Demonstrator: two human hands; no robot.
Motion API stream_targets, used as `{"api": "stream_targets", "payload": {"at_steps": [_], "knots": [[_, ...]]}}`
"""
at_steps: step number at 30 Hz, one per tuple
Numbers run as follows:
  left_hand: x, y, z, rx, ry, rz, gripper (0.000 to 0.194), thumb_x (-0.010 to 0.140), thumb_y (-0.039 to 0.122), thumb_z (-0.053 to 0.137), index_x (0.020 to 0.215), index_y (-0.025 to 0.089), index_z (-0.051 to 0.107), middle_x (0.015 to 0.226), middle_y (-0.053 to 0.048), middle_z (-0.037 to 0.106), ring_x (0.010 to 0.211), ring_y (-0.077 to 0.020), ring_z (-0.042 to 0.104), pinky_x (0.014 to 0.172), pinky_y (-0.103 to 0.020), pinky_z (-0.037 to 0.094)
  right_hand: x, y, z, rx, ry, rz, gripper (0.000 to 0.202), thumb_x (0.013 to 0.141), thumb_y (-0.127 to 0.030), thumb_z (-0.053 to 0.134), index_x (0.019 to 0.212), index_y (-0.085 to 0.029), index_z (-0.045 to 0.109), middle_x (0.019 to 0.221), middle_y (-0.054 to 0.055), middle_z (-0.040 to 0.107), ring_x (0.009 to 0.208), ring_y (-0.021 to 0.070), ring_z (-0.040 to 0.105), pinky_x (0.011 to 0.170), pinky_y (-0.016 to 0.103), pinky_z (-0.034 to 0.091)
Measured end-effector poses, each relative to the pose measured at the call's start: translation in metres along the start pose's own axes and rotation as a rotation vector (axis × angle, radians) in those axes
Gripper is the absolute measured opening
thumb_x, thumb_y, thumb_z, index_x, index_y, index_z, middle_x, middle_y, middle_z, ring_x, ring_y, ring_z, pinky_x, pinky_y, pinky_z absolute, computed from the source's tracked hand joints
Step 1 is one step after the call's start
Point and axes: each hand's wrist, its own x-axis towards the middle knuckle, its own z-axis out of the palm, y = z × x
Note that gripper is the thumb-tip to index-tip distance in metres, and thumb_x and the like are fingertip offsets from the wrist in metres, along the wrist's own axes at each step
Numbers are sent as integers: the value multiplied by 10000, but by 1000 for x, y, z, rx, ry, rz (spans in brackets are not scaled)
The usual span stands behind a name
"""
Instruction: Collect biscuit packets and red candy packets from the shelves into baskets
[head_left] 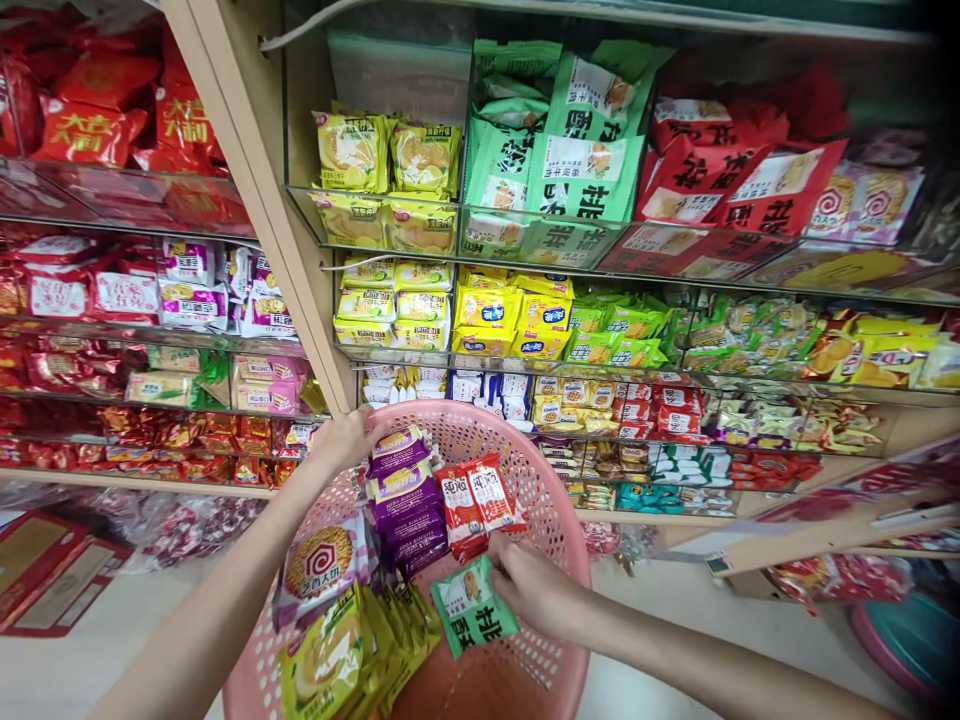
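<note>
A pink perforated plastic basket (551, 500) stands before me. My left hand (346, 437) grips its far left rim, with the fingertips reaching over the edge. Inside the basket, my right hand (529, 582) pinches a green snack packet (471, 605) by its edge. Just above that hand lie red snack packets (480, 500). To their left are purple soda biscuit packs (405, 510). A round-biscuit packet (322, 567) leans at the basket's left side, above a row of yellow biscuit packets (352, 650).
Shelves ahead carry clear bins of packets: yellow ones (352, 150), large green ones (585, 150) and red ones (735, 170). A wooden upright (255, 180) divides the shelving. An open carton (56, 570) sits on the floor at left, and a teal tub (911, 640) stands at lower right.
</note>
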Motion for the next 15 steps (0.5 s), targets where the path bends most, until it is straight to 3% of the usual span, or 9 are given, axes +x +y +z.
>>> {"api": "stream_targets", "payload": {"at_steps": [3, 6, 15], "knots": [[-1, 1, -1, -7, 2, 8, 534, 827, 554, 240, 1106, 190, 514, 966, -133, 673, 938, -284, 614, 722, -331, 439, 0, -8, -7, -238, -121, 60, 242, 752, -80, 408, 924, -108, 576, 860, 145, 661, 777, 240, 618, 570, 288, 337], [-2, 1, -1, -13, 7, 9, 548, 830, 565, 224, 1102, 190, 517, 949, -133, 677, 921, -279, 622, 716, -327, 439, 4, -15, -9, -364, -214, 76, 284, 730, -21, 403, 886, -108, 624, 875, 145, 673, 840, 253, 631, 608, 298, 392], [-1, 0, -2, -37, 38, 40, 546, 832, 563, 250, 1096, 168, 521, 927, -145, 680, 891, -289, 629, 690, -328, 439, 16, -15, 1, -410, -233, 62, 371, 676, 12, 492, 1018, -79, 603, 904, 162, 671, 903, 256, 628, 687, 301, 471]]}}
